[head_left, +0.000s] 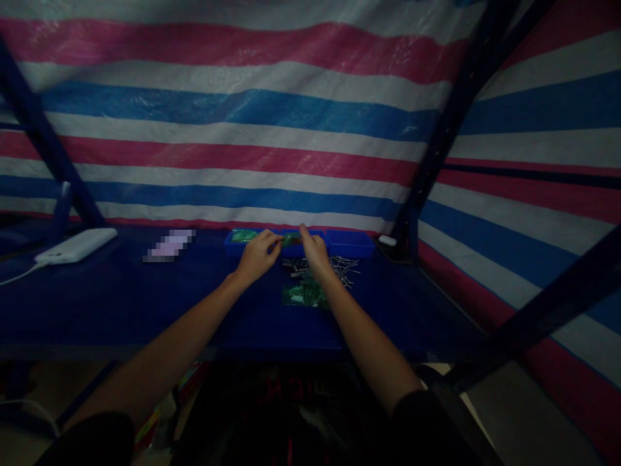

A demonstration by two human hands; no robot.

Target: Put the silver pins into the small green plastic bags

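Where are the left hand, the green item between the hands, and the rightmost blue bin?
Left hand [259,256]: head view, on the back of the hand.
Green item [292,240]: head view, middle of its visible part.
Rightmost blue bin [351,251]: head view, on its front wall.

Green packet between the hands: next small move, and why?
Perhaps move the green packet into the left blue bin: similar green packets seem to lie there, and the left hand, pinching the packet, is close to that bin.
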